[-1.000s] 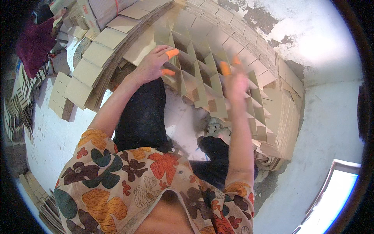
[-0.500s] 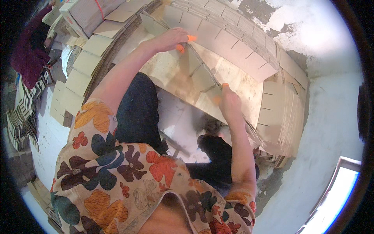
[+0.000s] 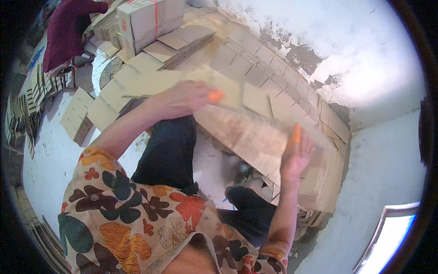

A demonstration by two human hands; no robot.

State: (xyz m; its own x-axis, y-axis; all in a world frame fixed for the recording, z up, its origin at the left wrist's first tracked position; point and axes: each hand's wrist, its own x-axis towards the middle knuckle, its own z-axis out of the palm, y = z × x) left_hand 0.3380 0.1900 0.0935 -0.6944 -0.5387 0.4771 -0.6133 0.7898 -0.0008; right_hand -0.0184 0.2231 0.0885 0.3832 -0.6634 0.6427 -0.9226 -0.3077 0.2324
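Between my two hands stretches a long slotted cardboard divider [image 3: 256, 101], blurred by motion and tilted down to the right above the board. My left hand [image 3: 194, 97] grips its left part, the fingers closed with orange covers on the tips. At the right part my right hand [image 3: 297, 157] has the divider between its orange-covered thumb and smeared fingers. Beneath lies a pale wooden board [image 3: 237, 132]. Stacked slotted cardboard [image 3: 292, 89] runs along the far side, partly behind the held piece.
More cardboard stacks [image 3: 141, 64] line the left side, with a taped carton [image 3: 153, 23] at the back. A co-worker in a maroon top [image 3: 68, 34] sits at the far left. A peeling wall [image 3: 378, 150] bounds the right. My dark-trousered knees [image 3: 169, 155] are below the board.
The divider has swung from a steep slant to a flatter one. My left hand moved nearer and my right hand moved rightward. The view has shifted, showing more of the left side.
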